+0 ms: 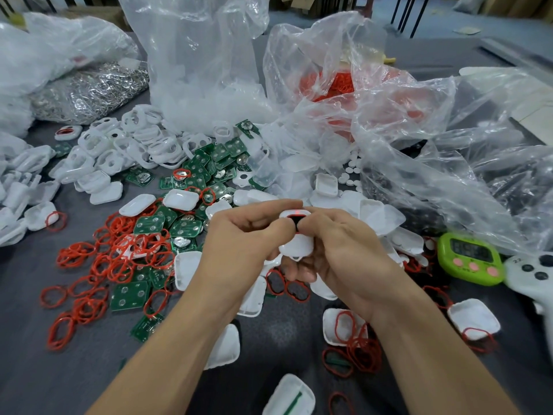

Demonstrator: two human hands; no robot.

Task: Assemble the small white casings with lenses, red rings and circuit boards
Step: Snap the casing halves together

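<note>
**Both hands closed on one casing at mid-table**

Nearest the camera, an open white shell (288, 395) lay on the grey table (89, 369) with a green strip inside it, and a loose red ring (339, 404) lay just beside it. A little farther, another shell (341, 326) sat under a tangle of rings.

Above these, the left hand (239, 244) and the right hand (338, 250) met over the table. Both gripped the same small white casing (294, 235), with fingers curled under it and thumbs pressed on top. A red edge and a dark opening showed at the casing's upper end. What lay inside could not be made out.

To the left, red rings (89, 280) were strewn among green boards (185, 226) and more white shells. To the right stood a green timer (469, 259), with a white controller (535, 280) just beside it.

Farther back, a heap of white frames (134, 142) lay on the left. Small white discs (353, 172), possibly the lenses, spilled from crumpled plastic on the right.

At the far side stood clear bags: one of white parts (206, 70) and one of red rings (338, 82). Silver metal parts (89, 91) were heaped well to the left.
</note>
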